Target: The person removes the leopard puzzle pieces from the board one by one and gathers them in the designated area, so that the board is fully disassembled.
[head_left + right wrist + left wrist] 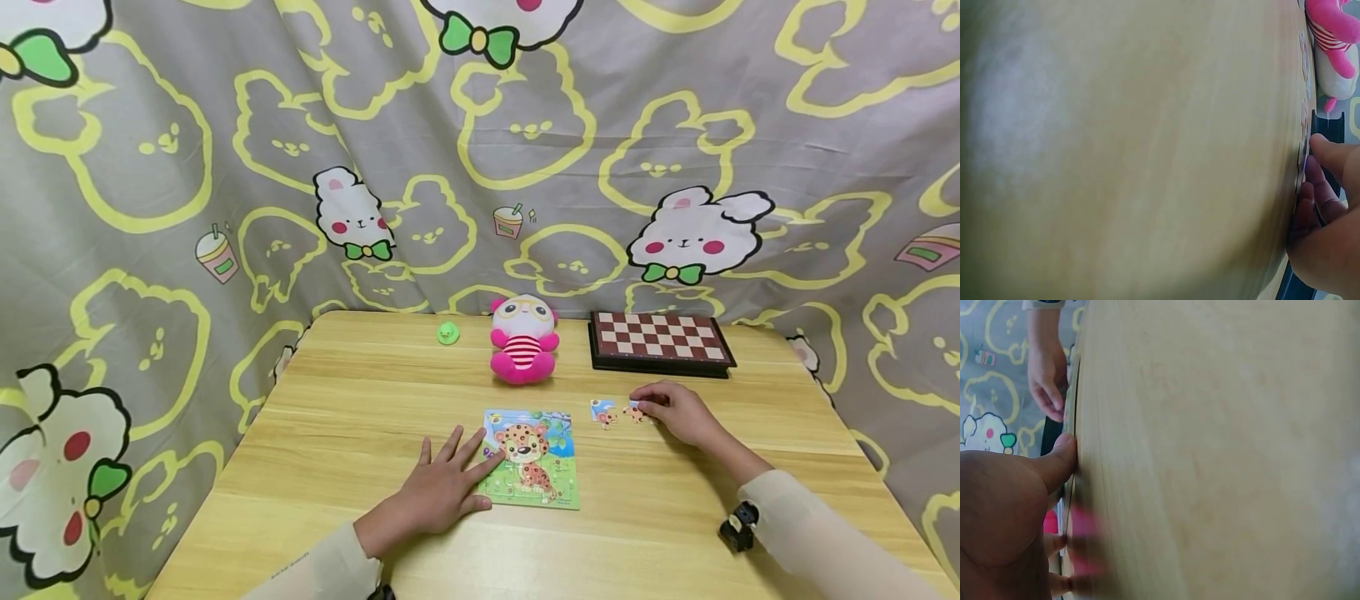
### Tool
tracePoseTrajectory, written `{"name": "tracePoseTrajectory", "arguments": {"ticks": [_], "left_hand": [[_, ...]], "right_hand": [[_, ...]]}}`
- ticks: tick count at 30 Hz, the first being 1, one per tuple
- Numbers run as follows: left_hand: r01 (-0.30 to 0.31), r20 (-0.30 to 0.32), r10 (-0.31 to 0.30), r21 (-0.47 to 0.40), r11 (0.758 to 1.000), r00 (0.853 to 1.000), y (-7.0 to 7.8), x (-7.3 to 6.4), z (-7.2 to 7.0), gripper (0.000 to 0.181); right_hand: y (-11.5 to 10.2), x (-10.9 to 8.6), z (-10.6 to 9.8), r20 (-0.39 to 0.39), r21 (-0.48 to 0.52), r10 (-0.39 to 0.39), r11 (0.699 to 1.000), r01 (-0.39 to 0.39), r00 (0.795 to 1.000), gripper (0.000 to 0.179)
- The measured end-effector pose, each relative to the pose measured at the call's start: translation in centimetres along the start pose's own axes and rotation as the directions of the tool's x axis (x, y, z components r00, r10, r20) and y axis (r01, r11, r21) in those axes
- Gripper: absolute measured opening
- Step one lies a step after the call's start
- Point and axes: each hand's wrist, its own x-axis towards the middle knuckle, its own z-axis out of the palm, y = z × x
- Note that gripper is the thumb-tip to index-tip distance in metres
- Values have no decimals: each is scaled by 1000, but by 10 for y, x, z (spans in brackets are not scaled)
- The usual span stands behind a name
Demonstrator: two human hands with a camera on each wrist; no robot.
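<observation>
A square jigsaw puzzle with a cartoon leopard lies flat on the table in the head view. My left hand is spread on its left side, fingers straight and fingertips touching the puzzle's edge. In the left wrist view, the left hand's thumb lies along that edge. Right of the puzzle, my right hand pinches a loose puzzle piece between thumb and fingers, low at the tabletop. Another loose piece lies just left of it. In the right wrist view the right hand partly hides the pieces.
A pink plush panda sits behind the puzzle. To its left is a small green toy duck. A checkered board box stands at the back right, beyond my right hand. A patterned curtain hangs behind the table.
</observation>
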Motion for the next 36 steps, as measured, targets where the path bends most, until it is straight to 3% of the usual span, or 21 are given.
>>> {"name": "tracePoseTrajectory", "arguments": {"ticks": [18,31,36], "left_hand": [[8,7,-8,-4,1000,1000,0,0,0,69],[2,-1,-2,-1,1000,1000,-1,1,3,70],[0,-1,0,5,1000,1000,-1,1,2,69]], "right_hand": [[0,2,-4,3,7,-4,1000,4,1000,22],[-16,-1,-1,11,75,-19,997,18,1000,26],[-25,-2,4,0,57,-47,997,47,999,25]]}}
